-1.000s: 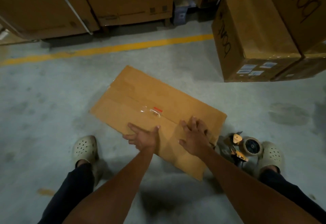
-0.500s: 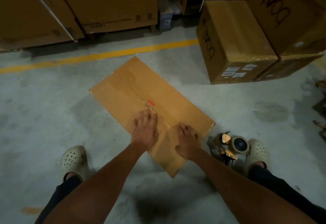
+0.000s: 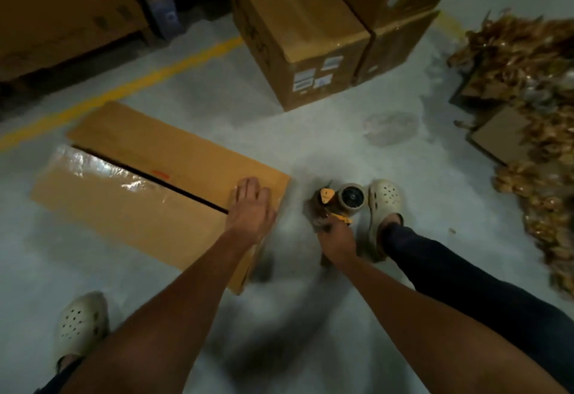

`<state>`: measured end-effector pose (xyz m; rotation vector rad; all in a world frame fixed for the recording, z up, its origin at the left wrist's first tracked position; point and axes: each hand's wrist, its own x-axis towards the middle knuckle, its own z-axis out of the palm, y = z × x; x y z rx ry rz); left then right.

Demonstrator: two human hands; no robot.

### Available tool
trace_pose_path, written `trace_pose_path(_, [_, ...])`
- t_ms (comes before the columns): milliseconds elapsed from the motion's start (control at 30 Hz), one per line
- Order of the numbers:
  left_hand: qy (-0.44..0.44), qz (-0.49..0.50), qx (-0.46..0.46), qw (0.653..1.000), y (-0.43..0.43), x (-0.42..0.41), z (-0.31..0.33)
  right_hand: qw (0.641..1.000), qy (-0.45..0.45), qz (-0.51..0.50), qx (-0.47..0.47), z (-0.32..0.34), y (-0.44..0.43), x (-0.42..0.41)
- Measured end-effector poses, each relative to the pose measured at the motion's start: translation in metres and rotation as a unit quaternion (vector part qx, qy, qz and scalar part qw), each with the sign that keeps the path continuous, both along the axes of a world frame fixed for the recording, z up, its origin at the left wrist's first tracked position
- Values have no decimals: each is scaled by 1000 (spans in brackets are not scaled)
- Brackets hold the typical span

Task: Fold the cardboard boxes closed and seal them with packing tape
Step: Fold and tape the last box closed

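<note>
a flattened cardboard box (image 3: pixel 133 207) lies on the grey concrete floor (image 3: pixel 310 145) in the left centre of the frame. its two long flaps meet along a dark seam running diagonally from upper left toward lower right. a strip of clear packing tape (image 3: pixel 93 167) glints over the seam's upper-left end, and a small red mark (image 3: pixel 160 174) sits beside the seam near its middle. the person's left grip (image 3: pixel 251 207) rests flat on the box's right end, palm down, fingers straight and released, right where the seam ends. the right grip (image 3: pixel 337 240) is off the box, just to its right, with fingers curled round the handle of a tape dispenser (image 3: pixel 341 199) that stands on the floor. blur softens the view, but the hand is grasping the tool. the dispenser's roll is just beside a cream perforated clog (image 3: pixel 385 204), and a second clog (image 3: pixel 80 325) shows in the lower left. in the upper middle stands a closed carton (image 3: pixel 298 36) with white labels on its near face. a yellow line (image 3: pixel 124 92) crosses the floor in the upper left, and a heap of brown crinkled material (image 3: pixel 534 83) fills the right edge.
</note>
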<state>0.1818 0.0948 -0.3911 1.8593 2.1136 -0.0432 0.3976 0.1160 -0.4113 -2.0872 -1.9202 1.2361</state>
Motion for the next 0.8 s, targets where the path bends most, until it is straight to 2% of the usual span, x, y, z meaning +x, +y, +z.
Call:
trace_pose_path(167, [31, -9, -24, 999, 30, 13, -32, 995, -36, -49, -83, -51, 29, 37])
trace_pose_path(400, [42, 33, 68, 996, 27, 22, -66, 985, -76, -86, -130, -128, 55, 61])
trace_pose_path(500, [49, 34, 88, 994, 27, 20, -72, 972, -47, -135, -187, -152, 57, 58])
trace_pose_path(567, [48, 32, 94, 994, 26, 19, -72, 958, 21, -193, -212, -154, 59, 44])
trace_pose_path(633, [62, 39, 87, 994, 24, 21, -70, 914, 137, -306, -227, -136, 58, 27])
trace_pose_path(700, [90, 66, 67, 991, 23, 28, -64, 845, 254, -405, -240, -104, 56, 14])
trace_pose_path(767, [95, 102, 40, 989, 21, 36, -56, 793, 340, -429, -266, -69, 50, 7])
trace_pose_path(800, [90, 114, 27, 989, 18, 39, -49, 782, 361, -427, -275, -50, 45, 5])
